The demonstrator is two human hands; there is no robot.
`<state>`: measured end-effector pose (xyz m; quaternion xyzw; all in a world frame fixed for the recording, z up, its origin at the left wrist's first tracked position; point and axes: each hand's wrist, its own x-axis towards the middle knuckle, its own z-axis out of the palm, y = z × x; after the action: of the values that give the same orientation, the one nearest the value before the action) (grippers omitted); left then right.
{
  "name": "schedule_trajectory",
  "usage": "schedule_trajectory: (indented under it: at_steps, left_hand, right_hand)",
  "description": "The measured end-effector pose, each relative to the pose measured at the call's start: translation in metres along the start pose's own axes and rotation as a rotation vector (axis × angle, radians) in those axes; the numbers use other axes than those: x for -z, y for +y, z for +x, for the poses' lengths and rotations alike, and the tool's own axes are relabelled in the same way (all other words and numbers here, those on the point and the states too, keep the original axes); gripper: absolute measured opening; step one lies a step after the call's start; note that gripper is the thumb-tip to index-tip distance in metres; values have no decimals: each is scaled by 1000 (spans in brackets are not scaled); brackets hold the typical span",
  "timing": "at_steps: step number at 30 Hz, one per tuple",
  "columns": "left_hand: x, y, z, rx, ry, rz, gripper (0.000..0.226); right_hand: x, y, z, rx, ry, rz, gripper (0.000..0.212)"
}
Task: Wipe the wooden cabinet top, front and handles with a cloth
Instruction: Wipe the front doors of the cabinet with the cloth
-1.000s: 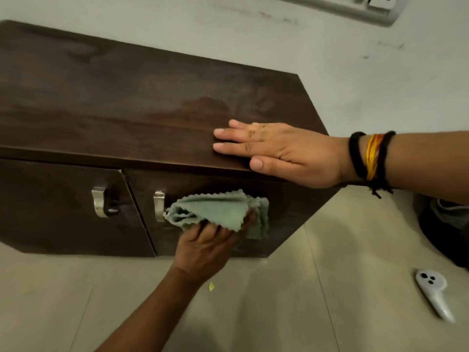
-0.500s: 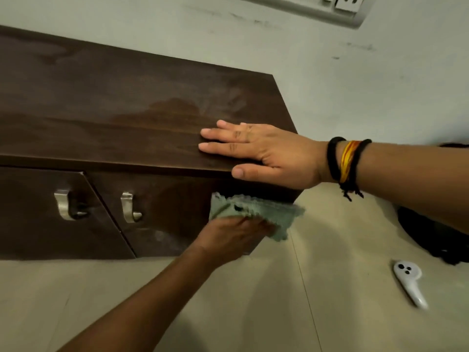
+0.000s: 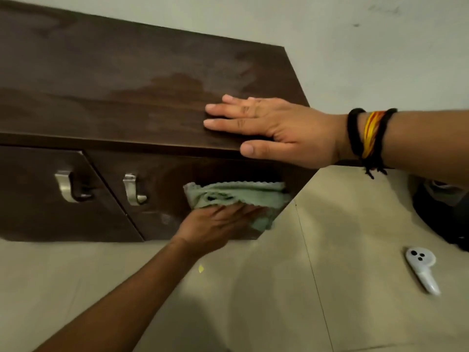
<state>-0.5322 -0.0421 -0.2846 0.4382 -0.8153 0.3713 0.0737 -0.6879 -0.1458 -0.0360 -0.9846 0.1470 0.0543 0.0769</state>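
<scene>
The cloth (image 3: 236, 196) is on the cabinet (image 3: 127, 97) front, right door. The left hand (image 3: 220, 222) presses it flat, fingers straight, I think. The right hand (image 3: 274, 128) lies flat on top. The cloth hangs past the corner and could slip off. The handles (image 3: 132, 189) need care.

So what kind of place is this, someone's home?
Probably a room in a home. A low dark wooden cabinet with metal door handles stands against a plain painted wall on a tiled floor, and a white handheld controller lies on the tiles.
</scene>
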Motion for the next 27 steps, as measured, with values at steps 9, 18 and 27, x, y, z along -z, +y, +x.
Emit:
schedule_trajectory:
  at_steps: [9,18,27]
  left_hand:
    - [-25,46,30,-454,-32,101,55]
    - [-58,4,-86,-578,-372,257,77]
    - [-34,23,-25,29,129,-149,50]
  right_hand:
    - [1,-2,0,-25,6,14,58]
    - [1,-5,0,-25,-1,5,59]
    - [3,-37,69,63,-44,-36,64]
